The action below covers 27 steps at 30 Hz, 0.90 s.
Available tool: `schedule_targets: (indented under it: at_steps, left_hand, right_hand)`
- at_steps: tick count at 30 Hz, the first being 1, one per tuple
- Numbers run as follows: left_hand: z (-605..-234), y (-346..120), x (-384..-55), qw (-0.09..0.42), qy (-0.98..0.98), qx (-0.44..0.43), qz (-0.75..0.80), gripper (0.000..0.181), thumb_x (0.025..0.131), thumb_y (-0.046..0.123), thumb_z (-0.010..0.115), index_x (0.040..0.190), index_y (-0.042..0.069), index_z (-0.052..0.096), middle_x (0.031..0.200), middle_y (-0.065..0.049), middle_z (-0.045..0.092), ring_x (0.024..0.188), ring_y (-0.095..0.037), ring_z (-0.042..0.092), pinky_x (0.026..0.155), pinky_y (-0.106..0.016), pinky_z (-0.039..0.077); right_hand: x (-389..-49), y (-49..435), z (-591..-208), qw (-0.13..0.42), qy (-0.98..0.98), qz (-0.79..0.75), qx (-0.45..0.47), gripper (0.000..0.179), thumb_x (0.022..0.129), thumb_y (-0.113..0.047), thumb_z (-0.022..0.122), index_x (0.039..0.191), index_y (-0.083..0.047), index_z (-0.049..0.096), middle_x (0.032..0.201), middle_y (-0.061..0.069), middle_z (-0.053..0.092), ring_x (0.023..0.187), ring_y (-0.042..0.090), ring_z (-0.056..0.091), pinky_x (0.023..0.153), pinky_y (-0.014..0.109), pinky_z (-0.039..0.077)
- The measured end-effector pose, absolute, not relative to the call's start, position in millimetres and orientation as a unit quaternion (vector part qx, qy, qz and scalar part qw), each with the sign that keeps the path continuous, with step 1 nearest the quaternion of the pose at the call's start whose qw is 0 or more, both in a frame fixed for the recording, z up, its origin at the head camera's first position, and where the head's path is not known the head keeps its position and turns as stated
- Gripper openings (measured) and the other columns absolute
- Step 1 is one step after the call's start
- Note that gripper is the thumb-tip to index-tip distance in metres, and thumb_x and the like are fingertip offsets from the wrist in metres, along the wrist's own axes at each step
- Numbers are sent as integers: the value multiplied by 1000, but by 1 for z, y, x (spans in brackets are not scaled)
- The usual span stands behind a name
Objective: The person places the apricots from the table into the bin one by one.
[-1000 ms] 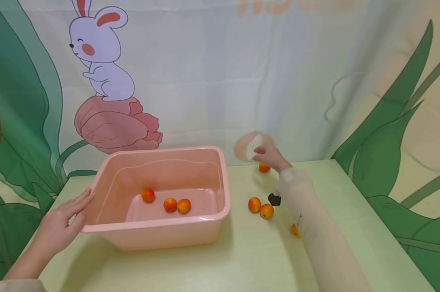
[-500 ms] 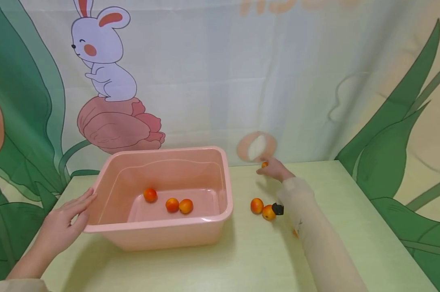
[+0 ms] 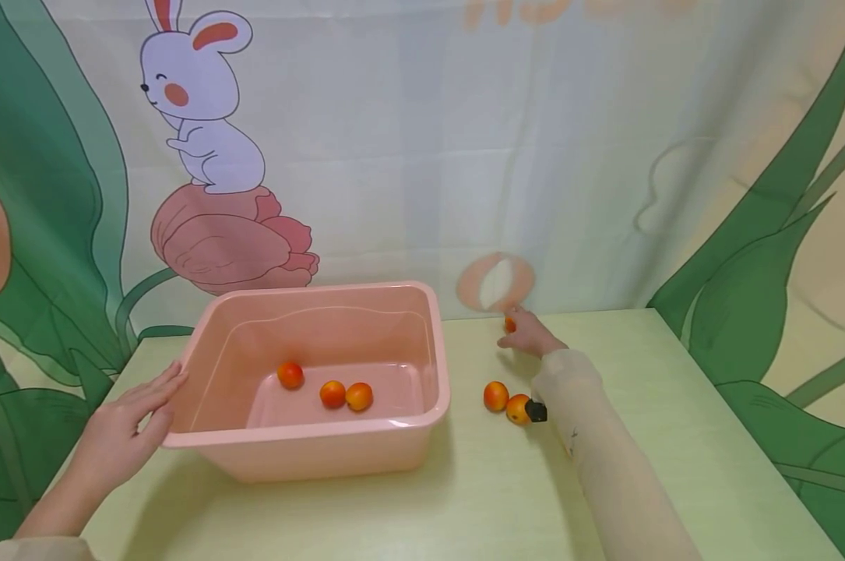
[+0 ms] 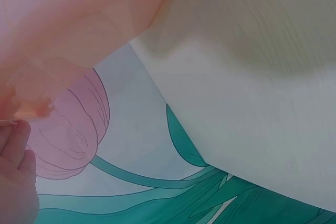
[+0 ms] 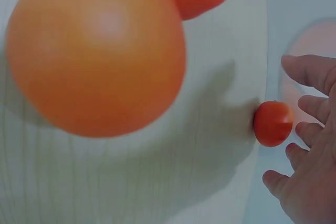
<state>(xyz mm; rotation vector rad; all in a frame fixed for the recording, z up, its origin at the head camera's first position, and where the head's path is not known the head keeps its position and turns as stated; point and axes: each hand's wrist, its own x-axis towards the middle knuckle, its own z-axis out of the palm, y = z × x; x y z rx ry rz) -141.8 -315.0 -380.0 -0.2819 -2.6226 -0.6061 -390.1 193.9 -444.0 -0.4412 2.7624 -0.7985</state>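
Note:
The left hand [image 3: 117, 432] rests its straight fingers on the left rim of a pink plastic basin [image 3: 310, 433]; in the left wrist view only part of that hand [image 4: 18, 171] shows at the left edge. Three small orange-red round fruits lie inside the basin, one fruit [image 3: 290, 375] apart from the other two. The right hand [image 3: 527, 335] reaches to a single fruit [image 3: 509, 324] at the table's far edge. From the right wrist, its fingers are spread beside that red fruit [image 5: 273, 123], not closed around it.
Two more fruits, one of them [image 3: 495, 396] fully visible, lie on the pale table [image 3: 478, 499] right of the basin. A black device [image 3: 536, 411] under the right sleeve overlaps the other. A printed curtain [image 3: 576, 156] hangs behind the table.
The right hand has come down from above the far fruit to beside it, partly covering it. The left hand stays at the basin rim. The head view has shifted slightly.

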Motion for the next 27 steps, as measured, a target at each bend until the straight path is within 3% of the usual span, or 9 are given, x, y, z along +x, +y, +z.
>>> schedule_targets:
  at_steps: [7, 11, 18, 27]
  left_hand:
    - [-379, -313, -142, 219, -945, -106, -221, 39, 88, 12, 46, 127, 16, 50, 135, 21, 32, 110, 29, 12, 80, -60, 35]
    - [-379, -313, -142, 224, -944, -110, -217, 39, 88, 12, 47, 127, 17, 50, 134, 24, 31, 110, 29, 13, 81, -58, 34]
    - [-380, -313, -141, 220, -945, -106, -218, 39, 88, 12, 46, 127, 17, 50, 134, 25, 30, 110, 29, 12, 80, -59, 34]
    - [-380, -314, -142, 226, -943, -108, -219, 39, 88, 11, 46, 126, 18, 51, 132, 29, 28, 110, 29, 13, 78, -59, 35]
  right_hand:
    - [-391, 194, -447, 135, 951, -245, -130, 71, 78, -17, 57, 137, 4, 24, 146, 23, 8, 131, 44, 8, 105, 55, 14]
    - [-392, 194, -449, 132, 955, -232, -125, 70, 78, -17, 58, 137, 3, 25, 145, 22, 13, 130, 43, 11, 105, 54, 15]
    - [-393, 196, -449, 109, 961, -219, -129, 63, 78, -11, 56, 135, 2, 32, 137, 21, 34, 123, 35, 32, 104, 47, 25]
    - [-389, 196, -456, 92, 967, -191, -143, 44, 80, -7, 53, 123, 3, 49, 123, 21, 50, 110, 34, 45, 97, 46, 33]
